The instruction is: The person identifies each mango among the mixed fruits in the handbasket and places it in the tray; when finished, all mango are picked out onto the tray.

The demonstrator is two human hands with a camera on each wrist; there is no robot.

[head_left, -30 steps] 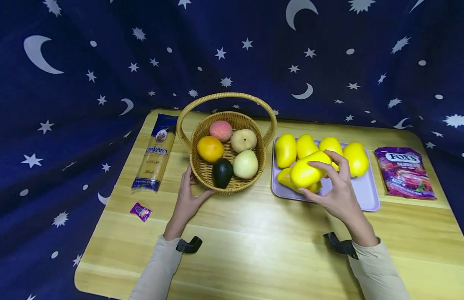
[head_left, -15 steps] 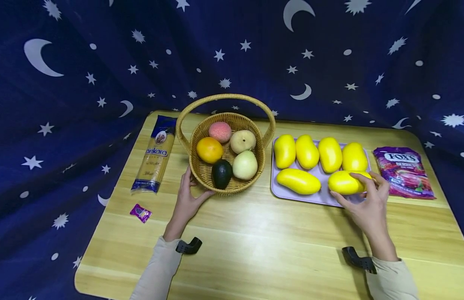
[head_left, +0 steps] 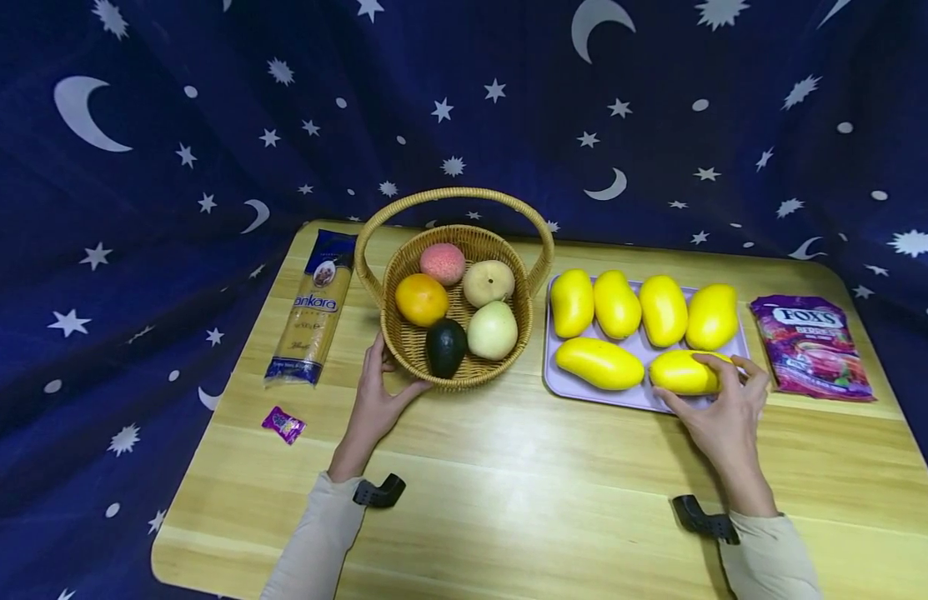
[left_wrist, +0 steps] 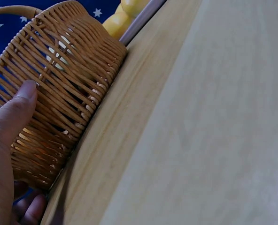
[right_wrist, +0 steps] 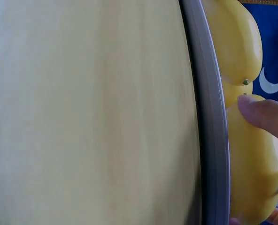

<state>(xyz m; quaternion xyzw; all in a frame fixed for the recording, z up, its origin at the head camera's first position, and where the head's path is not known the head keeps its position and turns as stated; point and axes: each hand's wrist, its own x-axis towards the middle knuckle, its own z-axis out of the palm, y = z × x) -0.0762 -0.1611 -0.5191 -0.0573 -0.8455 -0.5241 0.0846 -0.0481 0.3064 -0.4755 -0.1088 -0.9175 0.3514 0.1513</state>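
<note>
My left hand (head_left: 375, 400) grips the low left front of a wicker basket (head_left: 458, 383) with a tall handle. In the left wrist view its thumb (left_wrist: 19, 105) presses the woven wall. Inside the basket lie a pink fruit (head_left: 443, 263), an orange fruit (head_left: 422, 300), a dark avocado (head_left: 446, 348), a pale green pear (head_left: 492, 331) and a beige round fruit (head_left: 489, 283). On a lilac tray (head_left: 632, 399) several yellow mangoes rest in two rows. My right hand (head_left: 726, 417) holds the front right mango (head_left: 677, 372) between thumb and fingers, low over the tray.
A pack of spaghetti (head_left: 306, 312) lies left of the basket, with a small purple wrapped candy (head_left: 284, 425) in front of it. Right of the tray is a purple Fox's candy bag (head_left: 812, 346). A starry blue cloth (head_left: 464, 108) hangs behind the wooden table (head_left: 509, 500).
My right hand has carried the mango from above the tray's middle down to its front right, then shifted slightly left with it. My left hand has stayed at the basket.
</note>
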